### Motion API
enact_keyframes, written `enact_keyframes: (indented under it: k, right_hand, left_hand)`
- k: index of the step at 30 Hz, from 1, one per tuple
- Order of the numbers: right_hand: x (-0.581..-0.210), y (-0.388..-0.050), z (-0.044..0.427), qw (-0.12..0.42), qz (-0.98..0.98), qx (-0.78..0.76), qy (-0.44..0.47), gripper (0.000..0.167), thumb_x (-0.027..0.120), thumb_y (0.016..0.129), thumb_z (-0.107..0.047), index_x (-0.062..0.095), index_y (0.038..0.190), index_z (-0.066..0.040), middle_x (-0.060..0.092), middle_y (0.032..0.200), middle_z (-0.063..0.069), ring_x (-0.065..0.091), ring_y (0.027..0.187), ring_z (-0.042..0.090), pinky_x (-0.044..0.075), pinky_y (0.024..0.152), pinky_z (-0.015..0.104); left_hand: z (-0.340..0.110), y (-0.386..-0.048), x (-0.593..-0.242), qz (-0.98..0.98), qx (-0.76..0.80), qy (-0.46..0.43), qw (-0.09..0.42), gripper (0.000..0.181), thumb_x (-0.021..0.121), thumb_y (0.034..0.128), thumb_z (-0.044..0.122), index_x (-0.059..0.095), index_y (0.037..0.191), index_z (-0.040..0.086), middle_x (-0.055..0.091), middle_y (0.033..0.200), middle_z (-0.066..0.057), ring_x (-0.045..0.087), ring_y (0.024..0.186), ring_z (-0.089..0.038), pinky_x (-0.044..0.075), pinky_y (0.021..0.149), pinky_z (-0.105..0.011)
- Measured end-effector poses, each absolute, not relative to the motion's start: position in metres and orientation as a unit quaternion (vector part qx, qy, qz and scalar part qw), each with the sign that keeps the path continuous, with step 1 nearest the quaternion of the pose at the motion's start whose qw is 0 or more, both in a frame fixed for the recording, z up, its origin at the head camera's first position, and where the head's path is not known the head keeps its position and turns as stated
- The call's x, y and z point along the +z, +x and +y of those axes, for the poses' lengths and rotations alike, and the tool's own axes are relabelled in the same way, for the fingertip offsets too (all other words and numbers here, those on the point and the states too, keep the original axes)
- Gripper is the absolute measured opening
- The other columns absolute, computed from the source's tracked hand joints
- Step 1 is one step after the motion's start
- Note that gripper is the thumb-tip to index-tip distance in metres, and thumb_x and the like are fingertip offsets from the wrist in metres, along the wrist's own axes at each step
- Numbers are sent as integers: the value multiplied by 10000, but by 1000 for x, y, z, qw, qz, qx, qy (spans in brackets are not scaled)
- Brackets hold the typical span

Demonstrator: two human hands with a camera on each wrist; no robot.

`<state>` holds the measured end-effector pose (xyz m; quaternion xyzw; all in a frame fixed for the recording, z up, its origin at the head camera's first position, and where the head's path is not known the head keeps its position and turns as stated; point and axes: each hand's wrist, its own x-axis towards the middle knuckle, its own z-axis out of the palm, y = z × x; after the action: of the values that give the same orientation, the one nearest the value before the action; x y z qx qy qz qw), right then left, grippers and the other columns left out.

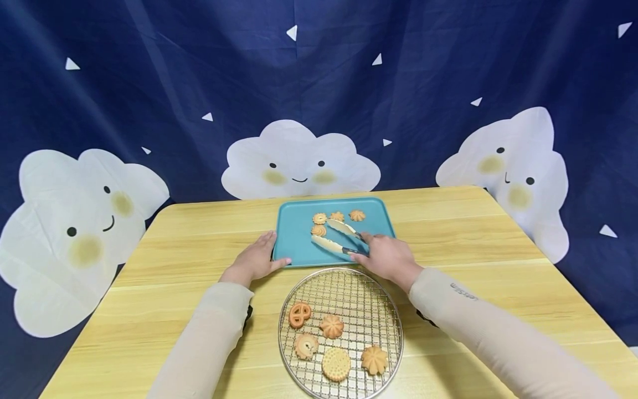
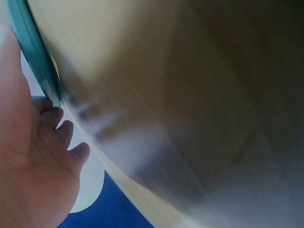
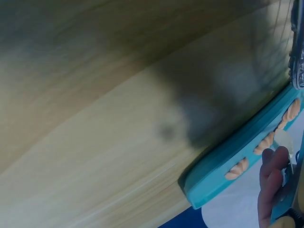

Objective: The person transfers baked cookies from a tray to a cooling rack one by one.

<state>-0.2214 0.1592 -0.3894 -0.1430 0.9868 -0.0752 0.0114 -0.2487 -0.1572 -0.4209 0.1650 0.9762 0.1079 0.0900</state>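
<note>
My left hand [image 1: 255, 257] holds the left side of a teal tray [image 1: 294, 210], thumb over the near corner and fingers along the outer edge. In my right hand [image 1: 390, 256] is a pair of tongs [image 1: 333, 245] with dark handles and pale tips. Its arms are spread above the tray, and a swirled cookie [image 1: 319, 230] lies near and between the tips; whether they touch it I cannot tell. Behind it are a ring cookie [image 1: 319, 219], a small flower-shaped cookie [image 1: 336, 215] and a ridged cookie [image 1: 357, 215]. The right wrist view shows the tray [image 3: 228, 159] and fingers [image 3: 273, 166] beside it.
A round wire rack [image 1: 366, 285] stands in front of the tray. On it lie a pretzel-shaped cookie [image 1: 299, 315], a ring cookie [image 1: 303, 353], a round cookie [image 1: 336, 364] and two flower-shaped cookies [image 1: 374, 360]. The wooden table [image 1: 448, 221] ends at a blue cloud-print curtain [image 1: 418, 100].
</note>
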Motion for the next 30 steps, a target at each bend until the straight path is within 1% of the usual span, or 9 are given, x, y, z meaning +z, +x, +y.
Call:
enact_keyframes:
  k: [3,10,11,14,17,20,24,26,30]
  right_hand:
    - [-389,-223,156,16,987,-74,-139,726,530,896,-595,451,1432,-111,615,1229,150,617,1011,360,481,486,391]
    - [-388,-226,151,25,988,-73,-135,698,528,903,-583,459,1430,-131,606,1245,158,592,1065,367,506,537,412]
    - [-388,-226,151,25,988,-72,-135,694,527,904,-583,461,1429,-134,607,1244,158,586,1077,368,514,559,424]
    - [-389,-227,148,26,988,-70,-137,693,515,907,-589,464,1428,-134,620,1220,161,594,1059,366,515,563,415]
    - [-389,-228,147,25,988,-72,-138,693,512,909,-590,473,1420,-123,642,1170,167,616,1004,362,515,560,413]
    - [-389,-229,145,23,988,-71,-138,692,507,910,-592,482,1412,-116,657,1132,164,628,969,358,527,595,433]
    - [-389,-230,143,24,988,-67,-134,689,512,908,-592,485,1410,-122,655,1140,157,628,975,361,536,638,461]
    - [-389,-231,142,26,989,-65,-130,689,516,904,-595,485,1411,-129,653,1149,153,633,956,356,533,614,450]
    - [-387,-230,139,31,990,-63,-125,680,524,900,-594,495,1405,-138,661,1129,140,647,878,329,500,525,401]
  left_hand:
    - [-158,-250,-422,976,106,166,88,914,487,927,574,147,1493,-58,159,1547,-214,145,1416,-360,165,1145,-462]
    - [-158,-251,-424,976,108,166,87,921,491,924,578,144,1493,-58,161,1547,-215,146,1415,-362,166,1144,-465]
    - [-158,-251,-424,976,108,166,87,923,490,923,579,144,1493,-58,161,1547,-215,146,1415,-362,166,1144,-464]
    - [-158,-251,-424,976,108,166,87,922,489,923,579,143,1493,-59,159,1547,-215,144,1415,-361,165,1145,-463]
    - [-158,-251,-424,976,109,165,89,922,489,924,578,144,1492,-60,157,1547,-216,141,1416,-360,163,1145,-461]
    - [-158,-250,-423,976,110,163,90,920,488,926,576,143,1491,-62,154,1547,-217,138,1417,-359,161,1146,-461]
    - [-157,-250,-422,976,110,165,92,917,489,928,572,141,1491,-63,151,1548,-217,135,1418,-358,158,1147,-459]
    - [-157,-250,-422,976,110,165,92,918,488,927,574,139,1492,-61,150,1549,-215,133,1418,-355,157,1147,-457]
    - [-158,-250,-423,976,112,164,92,919,491,927,572,140,1492,-62,153,1549,-215,135,1418,-357,159,1147,-460]
